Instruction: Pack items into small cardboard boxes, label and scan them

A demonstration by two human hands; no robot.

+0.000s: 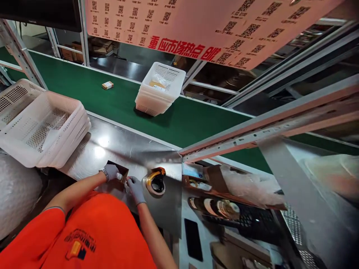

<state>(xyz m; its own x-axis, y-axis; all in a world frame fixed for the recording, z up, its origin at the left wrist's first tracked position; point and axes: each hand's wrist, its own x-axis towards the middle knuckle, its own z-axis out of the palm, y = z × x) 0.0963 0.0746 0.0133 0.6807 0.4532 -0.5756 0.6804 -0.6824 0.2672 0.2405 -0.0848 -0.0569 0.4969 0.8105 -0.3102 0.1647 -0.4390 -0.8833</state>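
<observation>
Close to my body on the steel bench is a small open cardboard box (pixel 122 172), dark inside. My left hand (pixel 112 172), in a grey glove, reaches over its left side with fingers curled. At those fingertips shows a small white item (pixel 119 176), too small to name. My right hand (pixel 135 189), gloved too, has its fingers closed on the box's right edge. Just right of that hand lies a tape dispenser (pixel 156 181) with an orange part and a roll of tape.
Stacked white plastic baskets (pixel 60 130) stand at the left. A green conveyor belt (pixel 117 101) crosses behind the bench, carrying a small parcel (pixel 107 85) and another basket stack (pixel 159 89). At the right are a shelf with tape rolls (pixel 214 207) and a black phone-like slab (pixel 193 239).
</observation>
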